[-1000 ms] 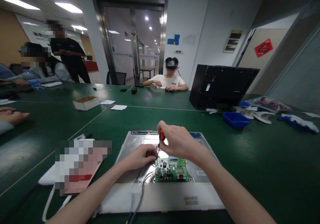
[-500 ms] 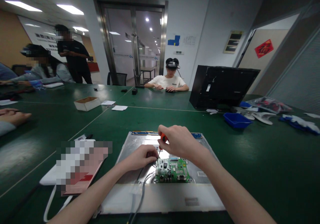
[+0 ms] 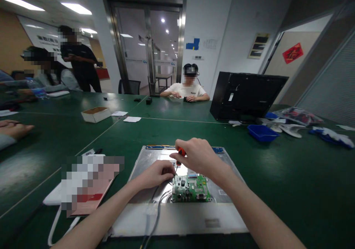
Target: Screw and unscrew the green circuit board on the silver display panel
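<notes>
A red and black screwdriver [image 3: 181, 152] stands nearly upright in my right hand [image 3: 198, 155], with its thin shaft pointing down at the upper left corner of a green circuit board [image 3: 191, 189]. My right thumb reaches out to the left past the handle. Beside the screwdriver's tip is my left hand [image 3: 162, 173], fingers curled and pinched together; what they hold, if anything, is hidden. The board lies on a flat metal display panel [image 3: 140, 171]. Grey cables [image 3: 158, 217] run from the board's left side down over the panel's pale lower strip.
To the left lie a white device [image 3: 54, 195] and a pink booklet [image 3: 93, 201], partly pixelated. Farther off are an open cardboard box [image 3: 96, 115], a black monitor [image 3: 249, 97] and a blue tray [image 3: 263, 133]. A person [image 3: 190, 90] sits across the green table [image 3: 291, 189]; others are on the left.
My right thumb has stretched out to the left and the grip on the screwdriver has loosened, so more of its handle shows. My left hand has stayed almost still.
</notes>
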`<state>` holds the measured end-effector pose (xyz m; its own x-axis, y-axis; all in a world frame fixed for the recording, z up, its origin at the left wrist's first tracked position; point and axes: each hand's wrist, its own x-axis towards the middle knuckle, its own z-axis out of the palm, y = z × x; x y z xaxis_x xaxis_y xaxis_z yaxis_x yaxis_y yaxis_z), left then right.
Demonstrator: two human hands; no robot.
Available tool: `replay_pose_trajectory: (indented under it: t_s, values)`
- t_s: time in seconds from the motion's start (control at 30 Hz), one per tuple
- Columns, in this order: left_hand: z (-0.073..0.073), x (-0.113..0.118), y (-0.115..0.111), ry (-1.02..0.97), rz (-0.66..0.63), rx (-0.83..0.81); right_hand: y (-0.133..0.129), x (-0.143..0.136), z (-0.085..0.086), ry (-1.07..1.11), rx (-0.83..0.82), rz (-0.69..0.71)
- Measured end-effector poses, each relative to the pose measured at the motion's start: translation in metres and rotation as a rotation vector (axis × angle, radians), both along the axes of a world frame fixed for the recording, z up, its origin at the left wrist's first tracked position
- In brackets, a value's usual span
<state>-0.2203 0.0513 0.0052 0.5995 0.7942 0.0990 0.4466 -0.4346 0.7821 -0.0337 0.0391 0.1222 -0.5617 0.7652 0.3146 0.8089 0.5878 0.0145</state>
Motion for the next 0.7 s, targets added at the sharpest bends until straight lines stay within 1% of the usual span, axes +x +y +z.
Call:
replay_pose_trajectory:
  t_s: [0.1,0.23,0.3,0.4,0.57,0.63,0.7]
  values:
    - [-0.0004,-0.0002,0.0001,-0.006,0.007,0.003,-0.0013,0.0001,0.0003,0.019,-0.018,0.009]
    - [-0.0049,-0.001,0.0018,-0.025,-0.001,0.017,-0.004,0.0013,0.0014,0.083,-0.067,0.093]
    - [-0.0068,-0.001,0.0026,-0.033,0.001,0.02,-0.0046,0.0013,0.0017,0.09,-0.064,0.115]
    - [-0.0062,-0.0006,0.0023,-0.029,0.012,-0.004,-0.0038,-0.0004,0.0011,0.061,-0.027,0.085]
    - [-0.0002,0.0,-0.0002,-0.002,0.001,-0.005,-0.0016,-0.0024,0.0002,0.014,0.009,0.025]
    - [0.0004,0.0001,-0.0004,-0.008,0.01,0.0,-0.0021,-0.0011,0.0014,0.011,-0.018,0.036]
    - [-0.0005,0.0,0.0,-0.01,0.01,0.004,-0.0033,0.0009,0.003,0.032,-0.056,0.086]
